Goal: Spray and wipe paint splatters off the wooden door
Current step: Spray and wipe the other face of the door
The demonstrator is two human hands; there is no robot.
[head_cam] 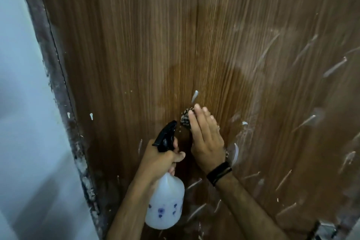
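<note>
Right hand (pixel 207 140): fingers straight and pressed together, flat on a dark patterned cloth (pixel 186 118) against the wooden door (pixel 136 45). Only a corner of the cloth shows past the fingertips.

Left hand (pixel 160 159): fingers curled round the neck of the spray bottle (pixel 165 200), black trigger head (pixel 166 136) pointing up toward the cloth. Can't tell if a finger is on the trigger.

White drip (pixel 194 96) sits just above the cloth. More paint splatters (pixel 335 67) streak the door's right side and lower area; a darker wet-looking patch lies around the centre.

Risks, as I read it:
- The flat palm is not gripping the cloth, so it could slide out on the wet laminate.
- Wet paint could smear into haze rather than lift; the right side looks hazy.
- Nozzle is near the right hand, so a squeeze may spray the fingers rather than the door.
- The dried drips may need more soak.
</note>
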